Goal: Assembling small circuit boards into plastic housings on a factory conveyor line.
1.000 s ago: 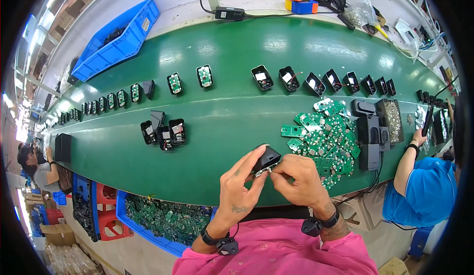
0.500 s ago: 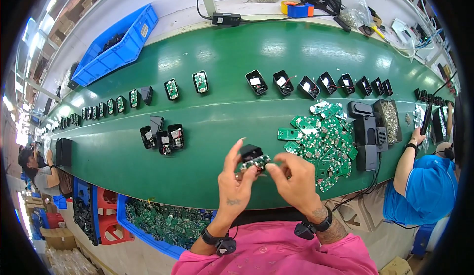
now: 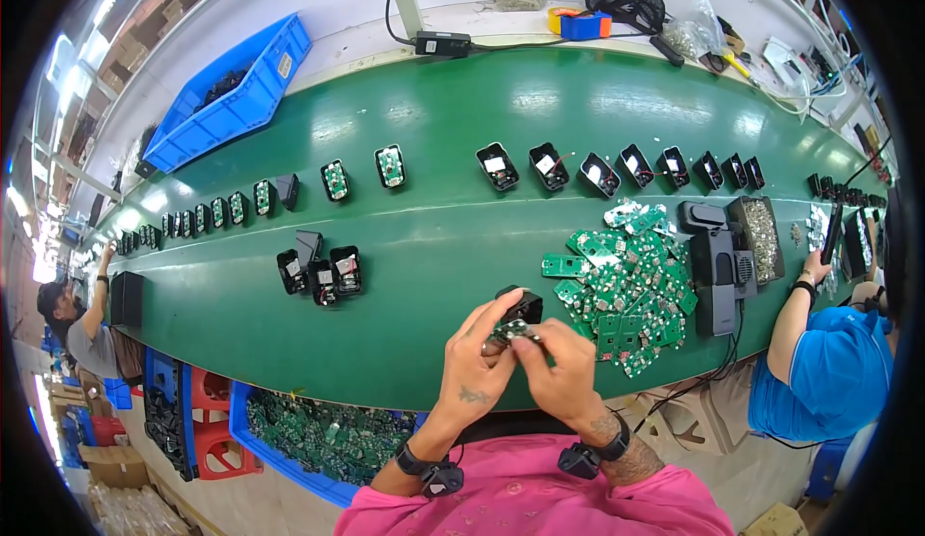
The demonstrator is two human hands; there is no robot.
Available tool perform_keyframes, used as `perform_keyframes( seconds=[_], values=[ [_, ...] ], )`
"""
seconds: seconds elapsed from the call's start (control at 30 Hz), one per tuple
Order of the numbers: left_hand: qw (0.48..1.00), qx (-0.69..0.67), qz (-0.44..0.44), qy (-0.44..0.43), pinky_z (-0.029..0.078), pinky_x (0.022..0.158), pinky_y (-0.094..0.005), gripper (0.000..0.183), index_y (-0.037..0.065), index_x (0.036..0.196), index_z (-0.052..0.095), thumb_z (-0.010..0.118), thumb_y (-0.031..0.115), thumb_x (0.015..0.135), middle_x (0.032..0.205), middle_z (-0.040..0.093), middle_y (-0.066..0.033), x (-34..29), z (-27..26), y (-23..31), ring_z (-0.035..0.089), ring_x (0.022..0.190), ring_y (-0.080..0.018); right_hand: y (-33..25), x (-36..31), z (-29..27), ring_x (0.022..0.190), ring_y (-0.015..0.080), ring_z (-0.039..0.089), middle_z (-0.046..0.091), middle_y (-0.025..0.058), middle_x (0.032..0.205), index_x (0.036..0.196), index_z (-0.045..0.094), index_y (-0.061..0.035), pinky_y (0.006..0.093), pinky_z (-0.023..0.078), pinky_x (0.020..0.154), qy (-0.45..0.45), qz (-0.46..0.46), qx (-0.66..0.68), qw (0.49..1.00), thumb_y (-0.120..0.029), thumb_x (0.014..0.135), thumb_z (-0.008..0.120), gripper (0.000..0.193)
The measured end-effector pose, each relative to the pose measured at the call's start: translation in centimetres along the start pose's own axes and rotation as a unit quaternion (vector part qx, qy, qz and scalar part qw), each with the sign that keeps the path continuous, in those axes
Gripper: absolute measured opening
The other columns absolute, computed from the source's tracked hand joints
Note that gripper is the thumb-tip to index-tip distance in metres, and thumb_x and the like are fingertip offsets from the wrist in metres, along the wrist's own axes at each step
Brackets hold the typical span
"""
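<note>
In front of me, over the near part of the bench, my left hand [image 3: 472, 365] is wrapped round a small black plastic housing [image 3: 526, 307]. A green circuit board [image 3: 512, 329] sits tilted at the near side of this housing. My right hand [image 3: 567, 370] pinches the board's edge between thumb and finger, so both hands meet at it. Fingers hide part of the board and housing. To the right lies a loose pile of green circuit boards [image 3: 626, 281]. Several open black housings [image 3: 335, 274] are grouped to the left.
Along the green bench [image 3: 434, 247] runs a row of black housings [image 3: 497, 166], those on the left with boards. A black device [image 3: 713, 276] and a tray of small parts [image 3: 758, 237] stand right. A blue crate [image 3: 231, 93] is far left. A co-worker [image 3: 819, 353] sits right, another [image 3: 82, 310] left.
My hands have come closer together, the left moving right. My right fingers, near the board before, now pinch it. The co-worker on the left has reached an arm up toward the row.
</note>
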State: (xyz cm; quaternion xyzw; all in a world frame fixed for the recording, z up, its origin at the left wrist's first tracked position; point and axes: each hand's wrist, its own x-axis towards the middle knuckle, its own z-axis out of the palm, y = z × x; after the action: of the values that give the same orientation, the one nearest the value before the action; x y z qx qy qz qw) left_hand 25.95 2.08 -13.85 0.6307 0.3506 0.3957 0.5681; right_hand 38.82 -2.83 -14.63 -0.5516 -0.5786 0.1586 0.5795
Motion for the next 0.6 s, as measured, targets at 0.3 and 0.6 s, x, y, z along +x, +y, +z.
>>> perform_keyframes(
  seconds=[0.3,0.6],
  values=[
    [0.993,0.091,0.067,0.015,0.059,0.065,-0.0251,0.06,0.008,0.132,0.06,0.062,-0.017,0.077,0.127,0.06,-0.0132,0.5,0.1,0.3,0.069,0.089,-0.0149,0.2,2.0,-3.7,0.051,0.0049,0.046,0.052,0.0005,0.054,0.072,0.058,0.0002,0.027,0.034,0.045,-0.148,0.235,0.157,0.948,-0.019,0.093,0.069,0.031],
    [0.976,0.163,0.136,0.054,0.055,0.064,-0.0264,0.057,0.006,0.131,0.061,0.056,-0.015,0.079,0.116,0.067,-0.0151,0.7,0.8,-0.4,0.067,0.079,-0.0155,-0.6,1.5,-3.3,0.046,0.0158,0.052,0.057,0.0082,0.055,0.076,0.062,-0.0001,0.0308,0.038,0.045,-0.136,0.154,0.019,0.978,-0.016,0.093,0.066,0.024]
  ],
)
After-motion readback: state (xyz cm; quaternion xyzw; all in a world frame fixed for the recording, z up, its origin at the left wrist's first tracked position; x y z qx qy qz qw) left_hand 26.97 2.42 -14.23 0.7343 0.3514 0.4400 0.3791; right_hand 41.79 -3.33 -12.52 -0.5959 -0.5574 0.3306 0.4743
